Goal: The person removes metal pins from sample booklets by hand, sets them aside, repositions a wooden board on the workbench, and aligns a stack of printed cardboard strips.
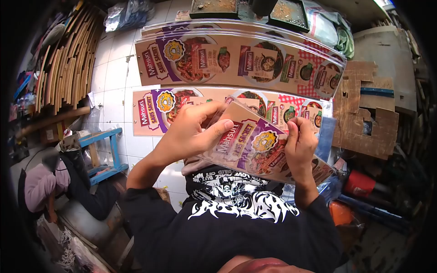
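Note:
My left hand (195,129) is closed on the upper left part of a printed sauce banner (250,152) in a clear plastic sleeve, its thumb on the front. With thumb and fingers pinched together, my right hand (300,143) grips the same banner's upper edge farther right. It hangs tilted over my lap, its right end sloping down. Beyond it, on the floor, lies a similar banner (141,127), partly covered by my hands. A pile of more sleeved banners (182,73) overlaps farther back.
White floor tiles (109,86) show at left beside stacked wooden slats (73,59). Dark trays (214,8) stand at the back. Cut cardboard (364,120) lies at right. A blue wooden frame (114,152) and another person's sleeve (43,186) are at lower left.

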Action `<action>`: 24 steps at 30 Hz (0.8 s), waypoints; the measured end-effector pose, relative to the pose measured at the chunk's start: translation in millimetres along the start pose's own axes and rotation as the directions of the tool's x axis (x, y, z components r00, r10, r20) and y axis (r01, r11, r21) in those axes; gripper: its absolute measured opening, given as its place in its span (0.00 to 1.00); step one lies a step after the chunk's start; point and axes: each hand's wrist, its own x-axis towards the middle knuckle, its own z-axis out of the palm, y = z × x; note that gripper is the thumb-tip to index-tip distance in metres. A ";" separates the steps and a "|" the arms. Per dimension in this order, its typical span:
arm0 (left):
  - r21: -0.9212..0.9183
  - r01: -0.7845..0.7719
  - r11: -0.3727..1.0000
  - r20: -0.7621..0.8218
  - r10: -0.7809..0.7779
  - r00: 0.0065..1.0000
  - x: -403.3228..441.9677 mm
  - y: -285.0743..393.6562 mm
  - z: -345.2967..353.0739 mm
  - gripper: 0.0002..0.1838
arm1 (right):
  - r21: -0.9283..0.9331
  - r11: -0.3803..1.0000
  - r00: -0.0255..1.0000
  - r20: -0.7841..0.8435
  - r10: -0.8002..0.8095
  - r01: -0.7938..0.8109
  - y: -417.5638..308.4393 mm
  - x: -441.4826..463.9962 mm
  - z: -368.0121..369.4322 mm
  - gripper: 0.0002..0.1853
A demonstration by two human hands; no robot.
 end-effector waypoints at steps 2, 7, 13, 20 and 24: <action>-0.124 -0.020 0.992 -0.050 0.014 0.999 1.3 -8.5 7.2 0.13 | -0.006 1.000 0.999 0.040 -0.010 0.010 -1.6 -0.1 0.4 0.03; -0.224 0.030 0.974 -0.082 -0.049 0.995 -1.0 -7.7 -4.8 0.09 | 0.026 0.998 0.995 0.087 -0.052 0.050 -2.0 -2.8 3.7 0.03; 0.215 -0.017 0.977 0.096 -0.004 0.995 5.3 8.1 -24.0 0.04 | 0.002 0.982 0.969 0.162 -0.189 0.191 -2.3 0.9 3.9 0.05; 0.528 -0.512 0.677 -0.267 0.705 0.657 15.6 -22.9 6.7 0.09 | 0.015 0.988 0.983 0.096 -0.154 0.153 -4.2 -0.5 7.3 0.04; -0.324 -0.123 0.938 -0.181 0.067 0.981 -0.9 -8.8 5.8 0.19 | 0.063 0.997 0.993 0.112 -0.047 0.041 -1.0 -6.0 5.3 0.04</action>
